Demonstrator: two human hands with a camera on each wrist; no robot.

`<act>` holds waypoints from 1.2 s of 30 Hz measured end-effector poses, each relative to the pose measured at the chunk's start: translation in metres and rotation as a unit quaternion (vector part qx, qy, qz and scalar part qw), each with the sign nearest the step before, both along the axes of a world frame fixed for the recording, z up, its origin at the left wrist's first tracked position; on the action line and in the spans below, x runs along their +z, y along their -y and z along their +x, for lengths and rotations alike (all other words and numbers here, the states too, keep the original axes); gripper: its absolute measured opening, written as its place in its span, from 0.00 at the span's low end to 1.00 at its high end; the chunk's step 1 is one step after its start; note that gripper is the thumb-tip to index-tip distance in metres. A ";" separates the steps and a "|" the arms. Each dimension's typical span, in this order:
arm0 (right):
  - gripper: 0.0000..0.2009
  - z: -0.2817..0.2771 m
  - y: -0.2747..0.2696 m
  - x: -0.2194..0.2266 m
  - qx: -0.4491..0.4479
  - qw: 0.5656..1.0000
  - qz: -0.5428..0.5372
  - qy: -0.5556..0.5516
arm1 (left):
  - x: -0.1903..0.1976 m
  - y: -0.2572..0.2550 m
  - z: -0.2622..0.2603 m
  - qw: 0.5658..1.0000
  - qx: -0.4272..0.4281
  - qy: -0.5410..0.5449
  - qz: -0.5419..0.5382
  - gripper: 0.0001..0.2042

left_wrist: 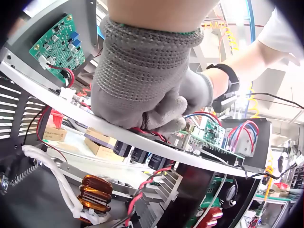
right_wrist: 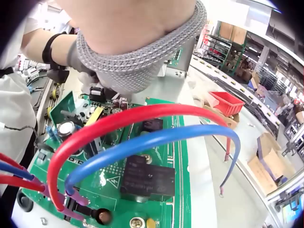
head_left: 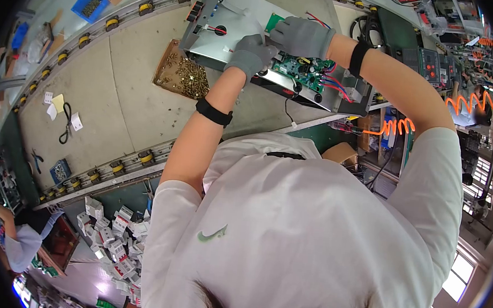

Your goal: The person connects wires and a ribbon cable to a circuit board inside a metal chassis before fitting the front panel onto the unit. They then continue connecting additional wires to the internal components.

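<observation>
Both hands wear grey knit gloves and work close together over an open metal chassis (head_left: 247, 16). My left hand (head_left: 251, 55) has its fingers curled at the chassis edge. In the left wrist view, twisted red and black wires (left_wrist: 151, 135) come out from under its fingertips. My right hand (head_left: 303, 37) is next to the left, above the green circuit board (head_left: 305, 72); its fingertips are hidden in both wrist views. Thick red (right_wrist: 118, 118) and blue (right_wrist: 156, 142) cables arch over the board in the right wrist view. A small green board (left_wrist: 61, 47) sits on a chassis panel.
A cardboard tray (head_left: 161, 73) of brass-coloured fasteners lies beside the chassis. Roller rails (head_left: 113, 23) run along the bench. A blue bin (head_left: 90, 5) stands at the far side, and white breakers (head_left: 113, 242) are heaped below left. An orange coiled hose (head_left: 396, 127) hangs right.
</observation>
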State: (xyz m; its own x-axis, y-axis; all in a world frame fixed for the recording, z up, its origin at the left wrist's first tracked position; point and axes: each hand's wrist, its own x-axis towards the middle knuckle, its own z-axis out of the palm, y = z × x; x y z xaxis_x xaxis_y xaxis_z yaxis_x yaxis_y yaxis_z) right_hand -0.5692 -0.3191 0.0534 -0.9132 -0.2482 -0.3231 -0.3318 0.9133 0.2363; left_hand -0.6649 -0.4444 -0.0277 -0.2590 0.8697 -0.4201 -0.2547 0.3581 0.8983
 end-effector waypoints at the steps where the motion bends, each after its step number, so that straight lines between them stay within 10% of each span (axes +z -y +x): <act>1: 0.11 0.001 -0.001 0.000 0.002 1.000 0.000 0.002 | -0.007 -0.002 0.001 1.000 0.002 0.002 0.000 0.08; 4: 0.10 0.004 -0.003 -0.003 0.042 0.998 0.049 0.019 | -0.012 -0.007 0.006 0.990 -0.026 -0.132 -0.034 0.08; 7: 0.12 0.016 0.002 -0.004 -0.190 0.979 -0.072 0.002 | -0.007 -0.001 0.012 0.978 0.015 -0.206 -0.001 0.10; 10: 0.14 0.024 -0.002 0.006 -0.457 0.793 -0.403 0.009 | 0.004 0.005 0.017 0.966 0.013 -0.258 -0.014 0.11; 17: 0.10 0.011 -0.009 0.025 -0.530 0.748 -0.399 -0.012 | -0.006 0.002 0.023 0.969 0.035 -0.245 0.021 0.11; 18: 0.10 0.010 -0.009 0.021 -0.531 0.747 -0.400 -0.011 | -0.006 0.002 0.023 0.967 0.044 -0.247 0.034 0.11; 20: 0.09 0.007 -0.012 0.012 -0.316 0.907 -0.269 -0.070 | -0.007 0.004 0.024 0.966 0.051 -0.250 0.045 0.11; 26: 0.09 -0.021 -0.005 0.032 -0.364 0.903 -0.152 0.170 | -0.010 0.007 0.031 0.939 0.086 -0.323 0.086 0.10; 36: 0.11 -0.034 0.026 0.017 -0.265 0.936 0.034 0.227 | -0.018 0.006 0.037 0.919 0.125 -0.365 0.078 0.09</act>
State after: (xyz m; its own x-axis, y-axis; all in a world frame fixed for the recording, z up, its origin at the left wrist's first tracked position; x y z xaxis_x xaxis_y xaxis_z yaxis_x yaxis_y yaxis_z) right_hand -0.6034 -0.3448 0.0703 -0.6664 0.2372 -0.7068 0.0842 0.9659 0.2447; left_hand -0.6284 -0.4502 -0.0455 -0.6224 0.7795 0.0706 0.3805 0.2225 0.8976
